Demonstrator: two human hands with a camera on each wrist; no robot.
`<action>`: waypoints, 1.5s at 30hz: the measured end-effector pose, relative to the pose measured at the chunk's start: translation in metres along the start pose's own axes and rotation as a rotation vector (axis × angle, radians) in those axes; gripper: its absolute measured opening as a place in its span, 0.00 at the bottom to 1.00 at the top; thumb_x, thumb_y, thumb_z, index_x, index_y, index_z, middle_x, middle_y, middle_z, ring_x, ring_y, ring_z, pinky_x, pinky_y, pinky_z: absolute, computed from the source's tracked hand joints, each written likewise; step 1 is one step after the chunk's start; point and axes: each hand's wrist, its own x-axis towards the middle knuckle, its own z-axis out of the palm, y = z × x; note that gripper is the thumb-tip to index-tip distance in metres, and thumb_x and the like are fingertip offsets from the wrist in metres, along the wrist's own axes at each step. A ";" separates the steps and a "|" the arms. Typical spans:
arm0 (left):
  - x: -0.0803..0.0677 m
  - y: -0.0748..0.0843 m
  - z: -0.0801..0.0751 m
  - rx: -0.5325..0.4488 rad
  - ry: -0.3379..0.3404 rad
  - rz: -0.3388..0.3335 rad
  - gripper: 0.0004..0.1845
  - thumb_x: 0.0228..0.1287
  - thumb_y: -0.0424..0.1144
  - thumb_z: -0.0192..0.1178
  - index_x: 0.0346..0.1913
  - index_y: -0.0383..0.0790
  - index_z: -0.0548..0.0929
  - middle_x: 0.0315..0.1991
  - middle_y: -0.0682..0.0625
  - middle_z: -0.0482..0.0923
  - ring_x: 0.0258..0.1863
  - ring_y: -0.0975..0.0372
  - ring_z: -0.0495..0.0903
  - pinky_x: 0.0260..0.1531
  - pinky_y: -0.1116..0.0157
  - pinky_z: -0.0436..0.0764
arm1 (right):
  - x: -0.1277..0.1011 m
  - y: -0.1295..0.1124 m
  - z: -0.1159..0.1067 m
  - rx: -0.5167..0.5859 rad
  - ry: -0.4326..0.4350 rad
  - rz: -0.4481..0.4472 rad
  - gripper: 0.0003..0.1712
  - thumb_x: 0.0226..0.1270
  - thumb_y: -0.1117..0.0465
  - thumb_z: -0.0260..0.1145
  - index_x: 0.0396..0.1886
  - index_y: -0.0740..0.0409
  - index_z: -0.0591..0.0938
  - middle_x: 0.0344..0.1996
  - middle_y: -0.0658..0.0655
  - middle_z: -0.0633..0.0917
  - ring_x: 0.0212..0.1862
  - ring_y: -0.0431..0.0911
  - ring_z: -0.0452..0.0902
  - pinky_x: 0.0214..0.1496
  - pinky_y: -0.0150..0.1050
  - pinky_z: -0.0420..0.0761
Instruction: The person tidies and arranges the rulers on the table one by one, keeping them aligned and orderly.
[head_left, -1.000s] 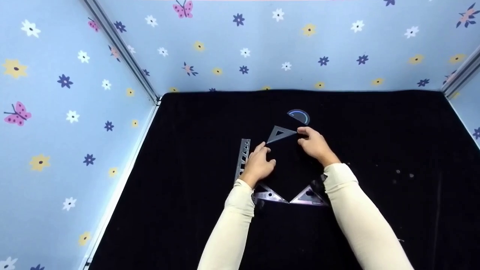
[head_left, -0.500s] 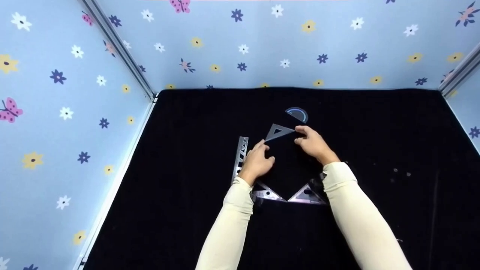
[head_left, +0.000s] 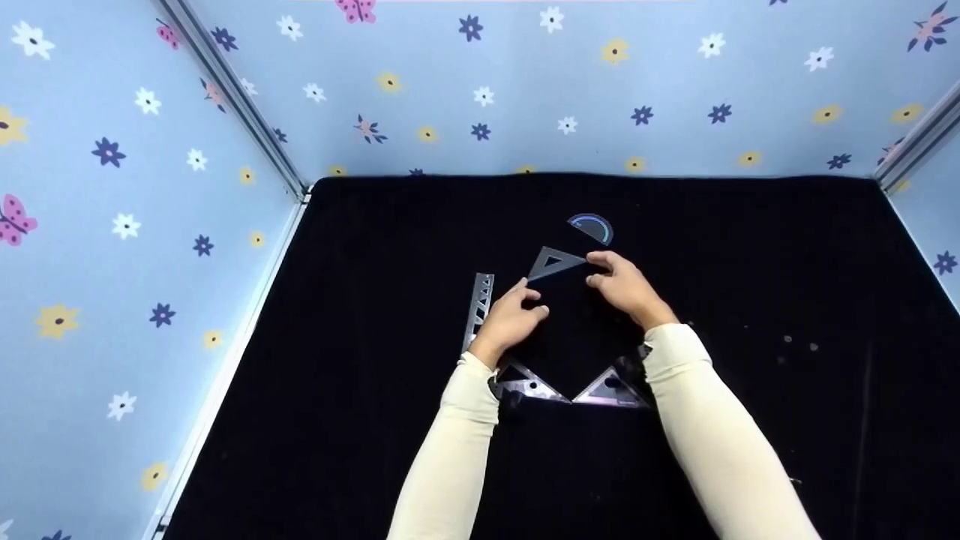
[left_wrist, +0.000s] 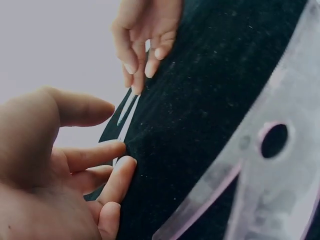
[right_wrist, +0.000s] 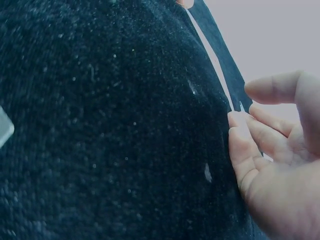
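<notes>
On the black velvet cloth (head_left: pixel 750 300), clear plastic triangle (head_left: pixel 553 263) unmoved, left hand (head_left: pixel 512 321) and right hand (head_left: pixel 626 289) loosely spread, fingertips as before at its corners.

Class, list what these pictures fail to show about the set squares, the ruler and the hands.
- Head view: ruler markings, too small.
- Head view: near set squares, corners hidden under the sleeves.
- Head view: whether the right hand pinches or only touches the far set square, too small.
- Left wrist view: the near set square, blurred, cut off by the edge.

Left hand (head_left: pixel 512 319) low with fingers loosely extended, right hand (head_left: pixel 626 288) opposite with fingertips (left_wrist: pixel 142 75) pointing down, both forearms in cream sleeves (head_left: pixel 705 427) converging forward.
</notes>
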 end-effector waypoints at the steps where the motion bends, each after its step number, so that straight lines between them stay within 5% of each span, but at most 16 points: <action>1: 0.000 0.000 -0.001 -0.036 -0.007 -0.002 0.20 0.66 0.42 0.62 0.58 0.37 0.82 0.76 0.47 0.61 0.74 0.55 0.60 0.71 0.59 0.59 | 0.000 0.000 0.000 0.008 -0.002 0.003 0.28 0.70 0.68 0.60 0.69 0.67 0.70 0.68 0.64 0.74 0.65 0.56 0.71 0.68 0.47 0.67; 8: -0.001 -0.003 -0.003 -0.198 -0.035 -0.033 0.21 0.66 0.42 0.62 0.59 0.38 0.82 0.76 0.49 0.61 0.75 0.56 0.57 0.72 0.60 0.57 | -0.001 0.001 -0.001 0.054 0.014 0.026 0.28 0.70 0.66 0.60 0.68 0.65 0.72 0.66 0.62 0.75 0.61 0.53 0.73 0.65 0.44 0.69; 14: -0.002 -0.006 -0.001 -0.272 -0.009 -0.022 0.20 0.66 0.39 0.61 0.59 0.36 0.82 0.74 0.48 0.64 0.74 0.56 0.59 0.72 0.60 0.57 | -0.001 0.003 0.000 0.059 0.059 0.007 0.25 0.68 0.69 0.62 0.65 0.66 0.75 0.62 0.62 0.79 0.48 0.48 0.78 0.54 0.38 0.74; 20: -0.005 -0.010 -0.001 -0.328 -0.007 0.002 0.21 0.66 0.38 0.62 0.60 0.35 0.81 0.73 0.49 0.65 0.65 0.59 0.72 0.68 0.62 0.64 | -0.001 0.005 0.002 0.108 0.084 -0.002 0.26 0.62 0.76 0.63 0.62 0.69 0.77 0.59 0.64 0.80 0.36 0.41 0.76 0.43 0.30 0.75; 25: -0.005 -0.011 -0.002 -0.405 -0.004 0.021 0.20 0.66 0.37 0.62 0.60 0.34 0.82 0.72 0.48 0.68 0.69 0.60 0.68 0.69 0.64 0.62 | 0.001 0.004 0.004 0.170 0.155 0.041 0.21 0.63 0.74 0.66 0.57 0.69 0.80 0.53 0.64 0.83 0.30 0.40 0.76 0.33 0.29 0.77; 36: -0.008 -0.011 -0.003 -0.473 -0.018 0.047 0.21 0.66 0.36 0.63 0.60 0.33 0.81 0.71 0.49 0.69 0.68 0.59 0.69 0.67 0.64 0.65 | 0.002 0.003 0.007 0.098 0.259 0.071 0.15 0.60 0.71 0.71 0.49 0.64 0.88 0.36 0.57 0.86 0.24 0.37 0.77 0.28 0.27 0.76; 40: -0.008 -0.012 -0.002 -0.482 -0.021 0.062 0.21 0.66 0.35 0.63 0.60 0.32 0.81 0.70 0.48 0.71 0.69 0.59 0.68 0.67 0.64 0.64 | 0.001 0.003 0.007 0.020 0.259 0.079 0.15 0.59 0.69 0.71 0.47 0.62 0.89 0.35 0.57 0.88 0.28 0.40 0.80 0.32 0.29 0.77; 45: -0.008 -0.012 -0.001 -0.495 -0.024 0.068 0.20 0.66 0.34 0.62 0.59 0.32 0.82 0.70 0.48 0.71 0.70 0.60 0.66 0.68 0.64 0.63 | 0.002 0.004 0.007 -0.116 0.240 0.058 0.16 0.58 0.67 0.72 0.47 0.62 0.88 0.48 0.64 0.86 0.48 0.49 0.80 0.54 0.39 0.77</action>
